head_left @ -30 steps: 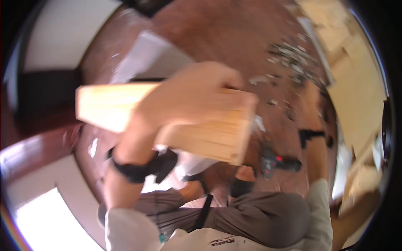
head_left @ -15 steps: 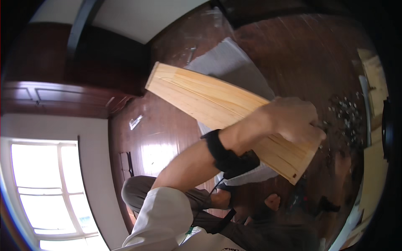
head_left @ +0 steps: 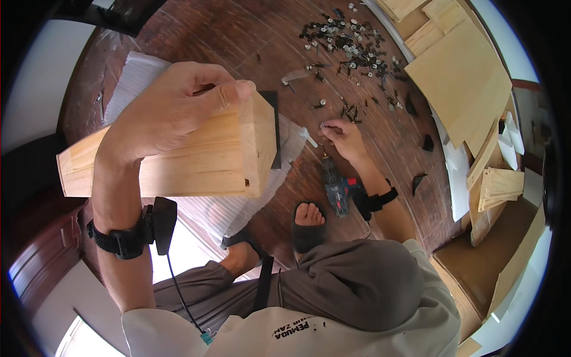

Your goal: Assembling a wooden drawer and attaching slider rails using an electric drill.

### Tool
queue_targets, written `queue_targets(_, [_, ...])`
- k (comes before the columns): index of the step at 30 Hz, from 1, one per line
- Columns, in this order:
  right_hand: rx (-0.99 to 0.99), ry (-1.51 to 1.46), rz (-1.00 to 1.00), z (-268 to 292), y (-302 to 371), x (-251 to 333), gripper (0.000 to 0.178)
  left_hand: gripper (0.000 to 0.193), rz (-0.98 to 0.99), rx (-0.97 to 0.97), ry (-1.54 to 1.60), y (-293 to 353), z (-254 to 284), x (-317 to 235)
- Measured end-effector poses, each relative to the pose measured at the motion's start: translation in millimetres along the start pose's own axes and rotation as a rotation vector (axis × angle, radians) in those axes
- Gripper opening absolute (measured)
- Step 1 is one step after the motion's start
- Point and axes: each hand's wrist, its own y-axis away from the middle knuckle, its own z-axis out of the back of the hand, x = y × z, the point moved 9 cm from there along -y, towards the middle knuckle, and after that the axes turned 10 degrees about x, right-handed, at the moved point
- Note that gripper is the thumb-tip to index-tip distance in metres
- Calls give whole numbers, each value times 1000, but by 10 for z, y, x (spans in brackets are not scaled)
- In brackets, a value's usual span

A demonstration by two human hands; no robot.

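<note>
My left hand (head_left: 172,110) grips a pale pine plank piece (head_left: 196,169) from above, its thumb over the near end, where a small dark notch shows at one corner. A dark flat piece (head_left: 272,128) shows behind that end; whether it touches the wood I cannot tell. Close to the floor, my right hand (head_left: 348,141) has its thumb and forefinger pinched on something too small to make out. Beside that hand lie a small white plastic piece (head_left: 309,138) and a blue and black cordless drill (head_left: 338,193) with a bit in its chuck.
Loose screws and cam fittings (head_left: 351,44) are scattered over the dark wooden floor (head_left: 250,41) ahead. Pale wooden panels (head_left: 461,83) lean and lie at the right by an open cardboard box (head_left: 496,262). White foam sheeting (head_left: 232,208) lies under the plank piece. My feet are nearby.
The view has swung toward the right. My left hand still holds the plank piece, now with its end toward me. My right hand, blurred before, is now pinching near the loose fittings.
</note>
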Motion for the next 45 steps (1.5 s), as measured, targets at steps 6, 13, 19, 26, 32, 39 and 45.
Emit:
queue_targets(6, [150,-107,-170,-242,8,-85,21,44,-13,-7,-1,36,3,-9])
queue_targets(13, [176,-401,-258,-297,49,-104,23,46,-41,-14,-34,43,27,-8])
queue_targets(19, [182,-89,-193,-246,-7,-76,21,46,-1,-10,-79,40,34,6])
queue_targets(26, [18,113,-108,-173,190,56,23,50,-17,-134,-65,20,28,-10])
queue_targets(32, [-88,284,149,-32,807,211,43,47,44,-160,21,106,24,-7])
queue_targets(39, [9,1190,249,-158,1532,72,73,47,50,-224,41,118,51,26])
queue_targets(45, [-13,980,390,-69,1498,190,73,48,-11,-272,-136,122,-6,-108])
